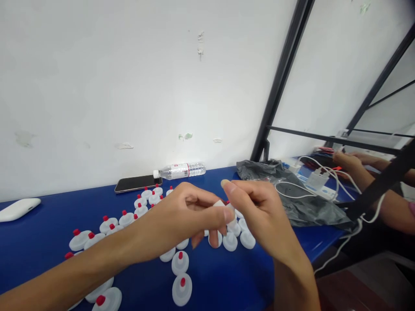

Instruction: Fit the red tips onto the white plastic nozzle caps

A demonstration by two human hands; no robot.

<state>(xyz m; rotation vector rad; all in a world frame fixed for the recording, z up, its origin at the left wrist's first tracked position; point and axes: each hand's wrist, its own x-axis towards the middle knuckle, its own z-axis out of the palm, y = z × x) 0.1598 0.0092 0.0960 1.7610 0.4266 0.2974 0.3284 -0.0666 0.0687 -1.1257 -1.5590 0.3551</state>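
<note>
My left hand [191, 207] reaches in from the left, thumb and fingers pinched on a small white plastic piece [219, 203], probably a lid, mostly covered by the fingers. Close beside it on the right, my right hand [259, 207] has its fingers curled and the thumb raised; whatever it may hold is hidden. Below and behind both hands lie white round lids without red tips [230, 242]. To the left and in front, several white lids with red tips [181, 288] stand on the blue table [227, 285], tips upward.
A phone [138, 184] and a clear bottle on its side [181, 170] lie by the wall. A white rounded case [20, 209] sits far left. Right are a dark plastic bag [301, 207], a power strip with cables [319, 181], a black metal frame [279, 77] and another person's hands [352, 162].
</note>
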